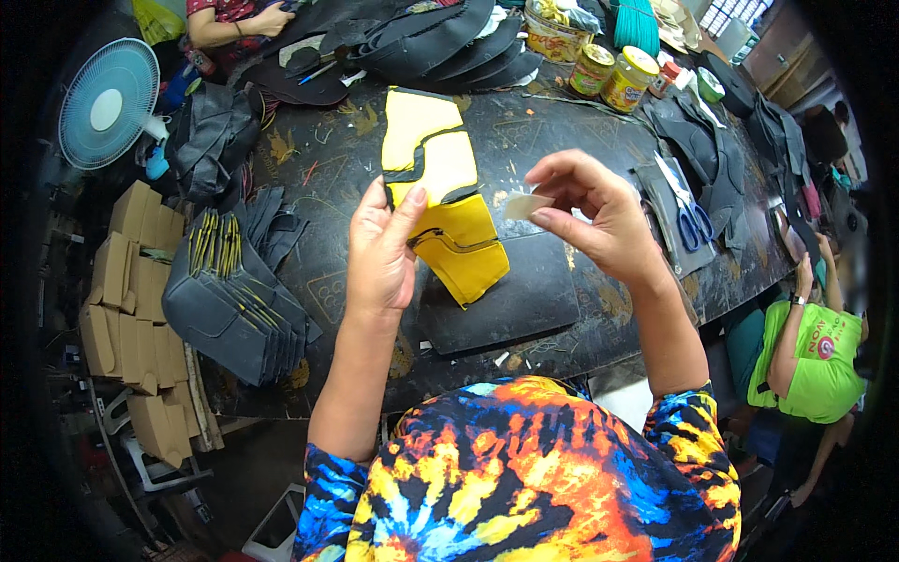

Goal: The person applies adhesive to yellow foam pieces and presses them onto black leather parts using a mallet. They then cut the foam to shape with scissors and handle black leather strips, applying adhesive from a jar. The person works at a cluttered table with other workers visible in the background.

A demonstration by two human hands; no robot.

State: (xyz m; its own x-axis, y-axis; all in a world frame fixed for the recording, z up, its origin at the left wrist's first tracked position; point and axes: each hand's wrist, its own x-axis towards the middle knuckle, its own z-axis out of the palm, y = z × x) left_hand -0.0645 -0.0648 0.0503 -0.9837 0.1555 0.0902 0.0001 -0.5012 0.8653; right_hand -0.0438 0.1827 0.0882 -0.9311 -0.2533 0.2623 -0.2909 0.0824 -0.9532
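Note:
My left hand point(382, 253) is closed on a folded yellow panel with black edging point(459, 248), its thumb lying across the front and its fingers behind. A pale upper half and a deeper yellow lower half meet at the fold. To the right, my right hand point(609, 220) pinches a small, thin, off-white flat piece point(523, 205) between thumb and fingers, a short gap away from the panel. Below both hands a flat black board point(524, 304) lies on the dark worktable point(323, 220). The panel's lower end hangs over the board.
At left lie stacked black panels point(248, 304), beside brown cardboard boxes point(140, 290) and a fan point(108, 103). Blue-handled scissors point(691, 220) rest at right. Yellow-lidded jars point(631, 82) and black curved pieces point(431, 42) stand far back. Co-workers sit far left and at right, one in a lime shirt point(819, 361).

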